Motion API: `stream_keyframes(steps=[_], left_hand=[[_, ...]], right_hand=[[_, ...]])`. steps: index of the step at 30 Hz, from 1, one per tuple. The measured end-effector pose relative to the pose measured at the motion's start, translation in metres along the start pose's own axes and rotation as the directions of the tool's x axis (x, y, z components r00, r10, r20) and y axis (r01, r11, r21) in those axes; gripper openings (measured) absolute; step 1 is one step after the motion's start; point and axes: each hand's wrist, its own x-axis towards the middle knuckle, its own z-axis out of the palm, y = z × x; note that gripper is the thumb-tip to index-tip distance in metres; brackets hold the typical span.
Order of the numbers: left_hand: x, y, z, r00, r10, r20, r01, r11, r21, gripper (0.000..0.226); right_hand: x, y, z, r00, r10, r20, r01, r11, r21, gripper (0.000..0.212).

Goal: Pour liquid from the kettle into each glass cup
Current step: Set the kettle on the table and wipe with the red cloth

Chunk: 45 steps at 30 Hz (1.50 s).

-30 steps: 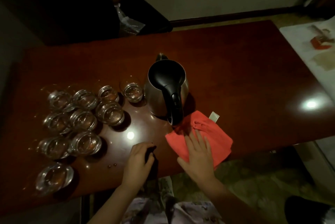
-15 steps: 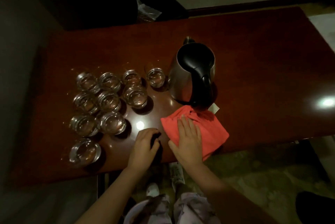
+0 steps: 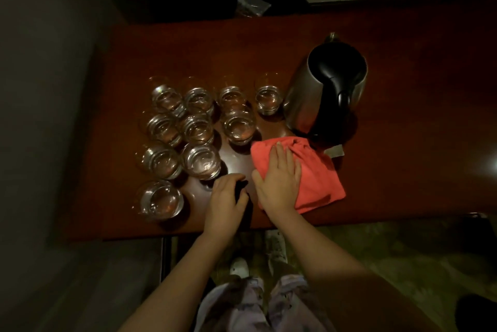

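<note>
A red cloth (image 3: pixel 312 170) with a pale tag lies crumpled near the front edge of the dark reddish wooden table (image 3: pixel 416 143). Beyond the table's far edge sits a clear plastic bag (image 3: pixel 251 5). Patterned flooring (image 3: pixel 390 251) shows below

Glass cups (image 3: pixel 197 127) crowd the table's (image 3: pixel 403 76) left; kettle (image 3: pixel 326 89) blocks centre.

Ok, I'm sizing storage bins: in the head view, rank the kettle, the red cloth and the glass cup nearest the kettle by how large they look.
1. Kettle
2. Red cloth, close behind; it lies nearer the camera, so unsure.
3. Glass cup, clearly smallest.
</note>
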Motion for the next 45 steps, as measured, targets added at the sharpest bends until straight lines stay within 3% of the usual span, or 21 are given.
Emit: stream_keyframes(steps=[8, 12, 18, 28, 31, 39, 45], left_hand=[[-0.005, -0.003, -0.013, 0.995, -0.092, -0.035, 0.088, 0.989, -0.118, 0.036], [-0.009, -0.003, -0.021, 0.998, -0.056, -0.019, 0.051, 0.982, -0.182, 0.038], [-0.020, -0.014, -0.028, 1.000, -0.001, -0.004, 0.000, 0.991, -0.136, 0.047], [-0.029, -0.026, -0.044, 0.991, -0.134, -0.018, 0.133, 0.988, -0.076, 0.036], [-0.031, -0.031, -0.048, 0.986, -0.159, -0.044, 0.156, 0.986, -0.058, 0.036], [-0.036, -0.012, -0.040, 0.968, -0.247, -0.038, 0.247, 0.969, 0.012, 0.035], [-0.039, 0.018, -0.020, 0.962, -0.273, -0.029, 0.274, 0.961, 0.034, 0.034]], right_hand=[[-0.015, -0.010, 0.010, 0.999, -0.044, 0.000, 0.044, 0.997, -0.068, 0.069], [-0.033, -0.028, 0.025, 0.996, -0.071, -0.052, 0.064, 0.990, -0.127, 0.059], [-0.050, -0.048, 0.041, 0.995, -0.071, -0.076, 0.056, 0.981, -0.188, 0.055], [-0.075, -0.066, 0.053, 0.994, -0.069, -0.087, 0.051, 0.979, -0.199, 0.049], [-0.082, -0.069, 0.051, 0.997, -0.070, -0.040, 0.062, 0.982, -0.181, 0.060], [-0.086, -0.045, 0.037, 0.986, -0.167, 0.028, 0.169, 0.962, -0.215, 0.068], [-0.086, -0.012, 0.019, 0.972, -0.233, -0.008, 0.227, 0.953, -0.200, 0.069]])
